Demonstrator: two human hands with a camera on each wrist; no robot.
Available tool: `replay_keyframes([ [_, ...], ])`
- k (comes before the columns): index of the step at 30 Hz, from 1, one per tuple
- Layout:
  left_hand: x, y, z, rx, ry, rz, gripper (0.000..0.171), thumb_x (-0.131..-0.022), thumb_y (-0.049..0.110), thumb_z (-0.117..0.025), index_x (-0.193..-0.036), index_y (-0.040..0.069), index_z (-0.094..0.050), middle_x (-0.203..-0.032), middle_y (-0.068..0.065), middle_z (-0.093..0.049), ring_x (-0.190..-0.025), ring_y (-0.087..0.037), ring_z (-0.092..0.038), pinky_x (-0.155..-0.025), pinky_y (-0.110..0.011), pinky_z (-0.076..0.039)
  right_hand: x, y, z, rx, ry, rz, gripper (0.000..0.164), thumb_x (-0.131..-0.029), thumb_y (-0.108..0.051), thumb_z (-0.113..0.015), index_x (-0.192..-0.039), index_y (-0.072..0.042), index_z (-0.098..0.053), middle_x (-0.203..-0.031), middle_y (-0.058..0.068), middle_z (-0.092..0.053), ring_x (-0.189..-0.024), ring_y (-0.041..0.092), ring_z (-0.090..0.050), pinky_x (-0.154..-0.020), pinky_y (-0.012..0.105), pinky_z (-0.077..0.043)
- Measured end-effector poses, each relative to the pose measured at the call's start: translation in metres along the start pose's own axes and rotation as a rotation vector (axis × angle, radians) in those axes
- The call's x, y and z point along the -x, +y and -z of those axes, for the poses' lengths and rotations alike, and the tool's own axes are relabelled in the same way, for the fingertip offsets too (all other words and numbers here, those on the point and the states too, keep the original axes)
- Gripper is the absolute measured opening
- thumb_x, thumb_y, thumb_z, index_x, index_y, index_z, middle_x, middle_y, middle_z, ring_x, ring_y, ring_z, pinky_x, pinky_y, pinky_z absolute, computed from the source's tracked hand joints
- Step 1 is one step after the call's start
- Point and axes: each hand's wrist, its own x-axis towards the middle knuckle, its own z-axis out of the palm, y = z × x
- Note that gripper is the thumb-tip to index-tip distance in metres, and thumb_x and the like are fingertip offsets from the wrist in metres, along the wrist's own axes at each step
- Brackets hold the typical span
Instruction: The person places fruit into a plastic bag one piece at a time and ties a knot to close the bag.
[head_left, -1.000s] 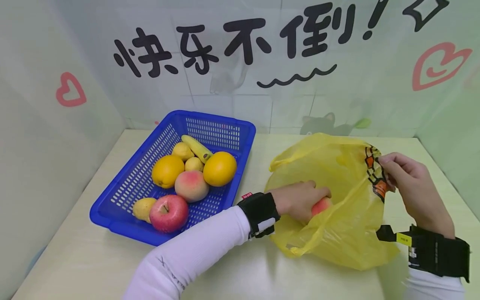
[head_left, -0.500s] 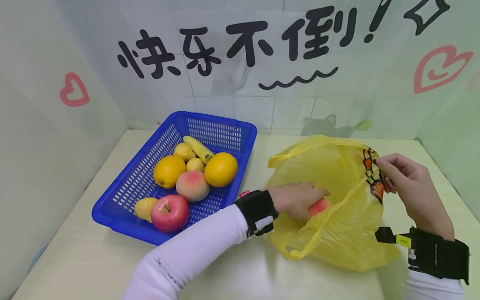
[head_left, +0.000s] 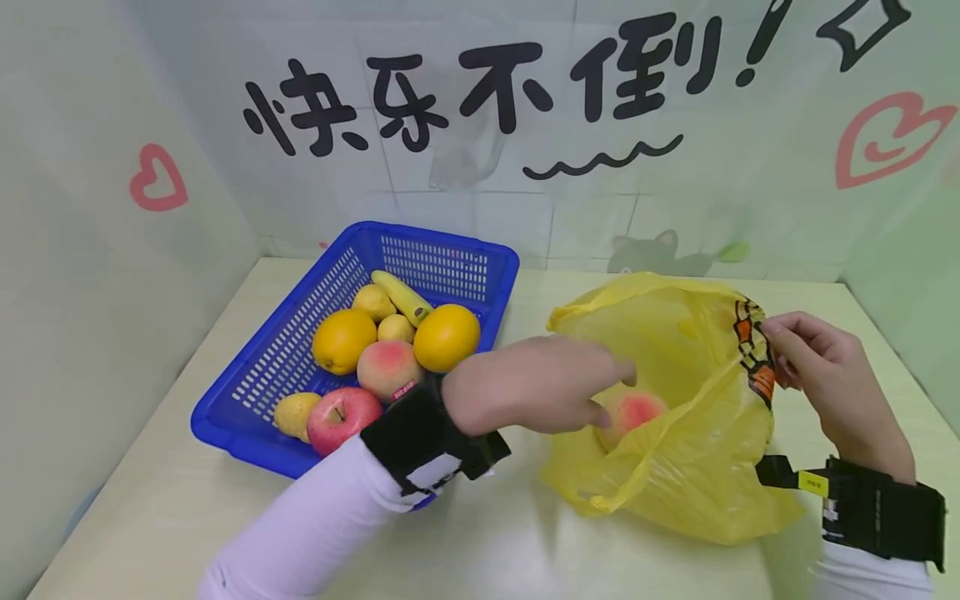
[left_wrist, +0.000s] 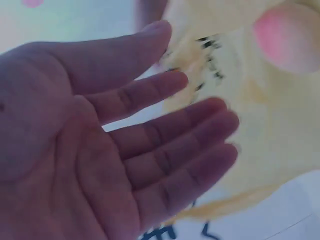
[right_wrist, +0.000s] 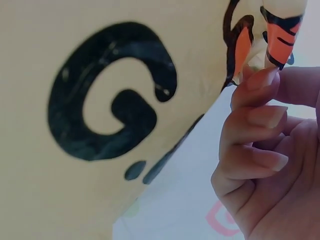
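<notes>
A yellow plastic bag (head_left: pixel 697 475) lies on the table at the right, its mouth spread toward the left. Inside the mouth sits a peach (head_left: pixel 636 414), partly covered by the bag's near edge; the left wrist view shows the same peach (left_wrist: pixel 290 37) beyond the fingers. My left hand (head_left: pixel 536 383) hovers just left of the bag's mouth, fingers extended and holding nothing. At the bag's right edge, my right hand (head_left: pixel 828 375) pinches the printed plastic between thumb and fingers. The right wrist view has that hand (right_wrist: pixel 265 145) with its fingers curled at the rim.
A blue basket (head_left: pixel 255 333) at the left holds a red apple (head_left: pixel 341 417), another peach (head_left: pixel 386 367), two oranges (head_left: pixel 447 337), a banana (head_left: pixel 401 296) and several small yellow fruits (head_left: pixel 372 302). A printed wall (head_left: pixel 480 225) stands behind the table (head_left: pixel 510 533).
My left hand has let go of the peach and drawn back leftward out of the bag, leaving the peach inside. The right hand keeps its pinch on the bag's edge.
</notes>
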Motion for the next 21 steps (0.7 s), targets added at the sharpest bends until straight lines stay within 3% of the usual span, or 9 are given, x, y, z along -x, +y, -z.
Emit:
replay_keyframes([
  [4, 0.033, -0.011, 0.02, 0.08, 0.171, 0.024, 0.026, -0.098, 0.025, -0.061, -0.123, 0.016, -0.063, -0.11, 0.003, -0.069, -0.095, -0.011, -0.061, -0.086, -0.024, -0.052, 0.0, 0.001, 0.001, 0.004, -0.002, -0.005, 0.013, -0.102, -0.013, -0.052, -0.099, -0.008, -0.064, -0.068, -0.003, -0.048, -0.06, 0.014, -0.041, -0.055, 0.031, -0.029],
  [7, 0.052, -0.029, 0.029, 0.103, 0.317, 0.097, 0.019, -0.097, 0.022, -0.062, -0.115, 0.015, -0.066, -0.101, 0.002, -0.069, -0.089, -0.012, -0.062, -0.08, -0.025, -0.052, -0.001, 0.002, 0.001, 0.007, -0.002, -0.009, 0.013, -0.102, -0.013, -0.052, -0.099, -0.008, -0.064, -0.068, -0.002, -0.047, -0.06, 0.015, -0.04, -0.056, 0.032, -0.028],
  [10, 0.063, -0.05, 0.031, 0.128, 0.402, 0.19, 0.018, -0.096, 0.02, -0.064, -0.113, 0.014, -0.066, -0.101, 0.001, -0.069, -0.093, -0.015, -0.062, -0.083, -0.03, -0.053, -0.003, 0.003, 0.002, 0.015, 0.001, -0.016, 0.013, -0.102, -0.014, -0.052, -0.099, -0.008, -0.063, -0.068, -0.002, -0.047, -0.06, 0.015, -0.039, -0.056, 0.032, -0.027],
  [16, 0.064, -0.087, 0.025, 0.166, 0.394, 0.354, 0.028, -0.094, 0.02, -0.067, -0.121, 0.011, -0.064, -0.117, -0.006, -0.066, -0.109, -0.024, -0.06, -0.096, -0.04, -0.051, -0.006, 0.006, 0.002, 0.031, 0.023, -0.057, 0.013, -0.101, -0.018, -0.055, -0.1, -0.011, -0.065, -0.068, -0.004, -0.051, -0.059, 0.014, -0.043, -0.053, 0.028, -0.033],
  [21, 0.059, -0.112, 0.019, 0.173, 0.318, 0.416, 0.041, -0.091, 0.019, -0.07, -0.129, 0.009, -0.06, -0.133, -0.012, -0.06, -0.124, -0.029, -0.054, -0.106, -0.047, -0.046, -0.007, 0.008, 0.001, 0.109, 0.033, -0.085, 0.013, -0.101, -0.021, -0.055, -0.1, -0.013, -0.065, -0.067, -0.006, -0.051, -0.059, 0.013, -0.044, -0.053, 0.028, -0.034],
])
